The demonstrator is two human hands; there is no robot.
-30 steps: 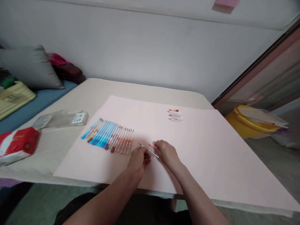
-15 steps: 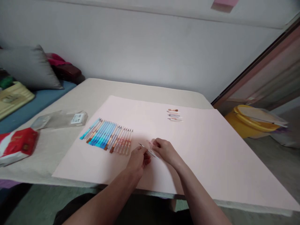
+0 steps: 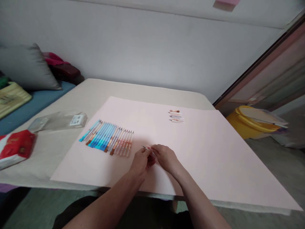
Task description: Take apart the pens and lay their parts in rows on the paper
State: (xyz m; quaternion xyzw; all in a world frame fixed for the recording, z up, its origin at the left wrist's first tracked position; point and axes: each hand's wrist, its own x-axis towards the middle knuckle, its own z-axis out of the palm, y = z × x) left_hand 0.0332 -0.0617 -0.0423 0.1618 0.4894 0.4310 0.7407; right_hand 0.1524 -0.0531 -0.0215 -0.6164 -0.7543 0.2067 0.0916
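In the middle of the near part of the pink sheet, my left hand (image 3: 141, 160) is closed on a slim pen (image 3: 145, 147), its dark tip pointing up and left. My right hand (image 3: 165, 156) meets it from the right, fingers pinched on a small clear pen part with a bit of red, mostly hidden by the fingers. To the left lies a row of pens (image 3: 107, 136), blue ones on the left and pale pinkish ones on the right. Farther back, a small group of short pen parts (image 3: 176, 116) lies stacked in lines.
The pink sheet (image 3: 214, 159) covers much of the cloth-covered table (image 3: 133, 87). At left lie a clear plastic package (image 3: 62, 121) and a red-and-white packet (image 3: 17, 144). A yellow bucket (image 3: 247, 125) stands beyond the right edge; a grey cushion (image 3: 40, 68) is at far left.
My right hand has moved left, bringing the small clear part against the pen in my left hand. The pen's lower end is now hidden. The view has shifted slightly.
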